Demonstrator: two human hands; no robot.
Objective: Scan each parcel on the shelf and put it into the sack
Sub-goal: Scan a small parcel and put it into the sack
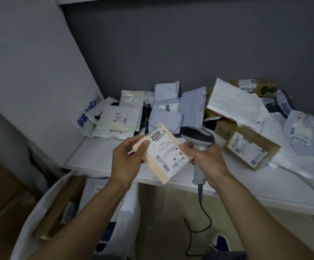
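My left grip [128, 162] pinches the flat parcel [166, 152] by its left edge, label up, above the front of the shelf [96, 156]. My right grip [206, 158] wraps the scanner [197, 136] handle, fingertips steadying the parcel's right edge. I should aim the scanner head squarely at 1 barcode, hold both steady, then lower the parcel into the sack [36, 212] at lower left.

Dim, cool indoor light, flat and grey, shadows soft. Brightest spot is the white label [166, 156] dead centre, its big print readable. A faint sheen on the glossy parcel [131, 99] at eleven o'clock. Everything slightly soft; below the shelf [100, 156] toward seven it goes murky. Wide-angle bend bows the wall [30, 62] at nine.
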